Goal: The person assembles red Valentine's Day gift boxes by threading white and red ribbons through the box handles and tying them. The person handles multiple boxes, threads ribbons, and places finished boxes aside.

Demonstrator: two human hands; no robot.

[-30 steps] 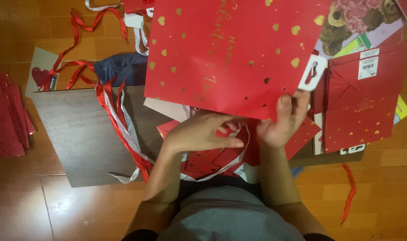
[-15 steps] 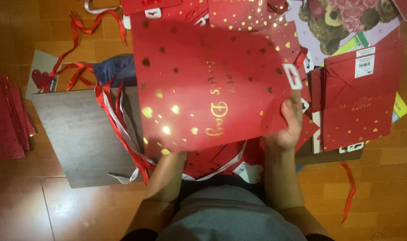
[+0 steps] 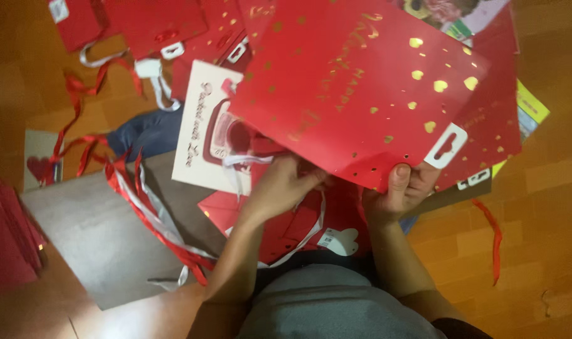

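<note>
Two bare hands over a heap of gift bags on the wooden floor (image 3: 550,207); right hand (image 3: 402,191) pinching the lower edge of a flat red gold-hearted gift bag (image 3: 361,94), raised above the heap; left hand (image 3: 283,185), fingers curled beneath that edge, grip hidden, cannot tell; white gift bag (image 3: 201,125) just left.

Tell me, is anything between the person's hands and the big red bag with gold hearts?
Nothing visible is. The right hand already grips the big red bag at its lower edge, thumb on top. The left hand reaches under that same edge, where its fingertips are hidden, so contact there cannot be confirmed.
</note>
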